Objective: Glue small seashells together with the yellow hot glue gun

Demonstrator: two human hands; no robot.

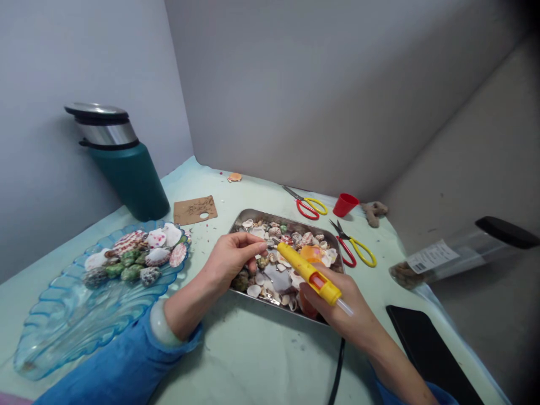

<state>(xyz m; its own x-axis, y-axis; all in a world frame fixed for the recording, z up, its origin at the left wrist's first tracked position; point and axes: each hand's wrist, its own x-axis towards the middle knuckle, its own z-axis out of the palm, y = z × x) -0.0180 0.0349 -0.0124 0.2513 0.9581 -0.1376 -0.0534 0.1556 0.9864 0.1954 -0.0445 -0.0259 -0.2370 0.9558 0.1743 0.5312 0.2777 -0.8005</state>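
My right hand [337, 306] grips a yellow glue gun [310, 274], its nozzle pointing up-left toward my left hand. My left hand [234, 256] hovers over the left side of a metal tray [244, 216] full of small seashells. Its thumb and fingers pinch something small at the glue gun's tip; I cannot make out what it is. To the left lies a blue shell-shaped glass dish [63, 320] with several larger coloured shells [135, 256] laid at its far end. The gun's black cord [337, 371] runs down toward me.
A teal flask with a steel lid [122, 163] stands at the back left, a brown card [194, 210] beside it. Two red-and-yellow scissors [310, 205] [354, 244], a red cup [345, 204], a clear tube [455, 256] and a black phone [426, 349] lie at the right.
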